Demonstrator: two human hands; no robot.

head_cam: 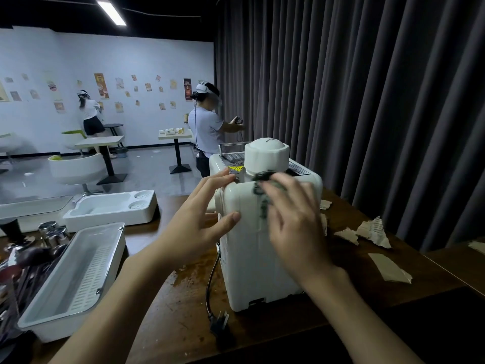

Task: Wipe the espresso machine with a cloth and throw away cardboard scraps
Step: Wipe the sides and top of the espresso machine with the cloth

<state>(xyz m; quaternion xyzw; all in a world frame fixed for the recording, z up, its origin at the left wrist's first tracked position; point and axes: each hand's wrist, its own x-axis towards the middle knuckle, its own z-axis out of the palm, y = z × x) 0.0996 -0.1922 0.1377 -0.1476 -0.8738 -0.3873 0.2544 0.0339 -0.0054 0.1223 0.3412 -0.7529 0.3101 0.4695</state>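
The white espresso machine (252, 258) stands on the dark wooden table (168, 311), corded side nearest, its plug (219, 323) lying loose beside it, probably for safe wiping. The left hand (199, 219) lies open against the machine's upper left corner, fingers straight, seemingly to brace it. The right hand (296, 227), blurred, presses a dark cloth (259, 190) flat against the upper near face, fingers spread rather than clenched. Torn cardboard scraps (372, 231) lie on the table to the right, not yet cleared.

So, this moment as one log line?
step: wiping espresso machine; right hand: presses cloth on it; left hand: touches its side; cardboard scraps: on table
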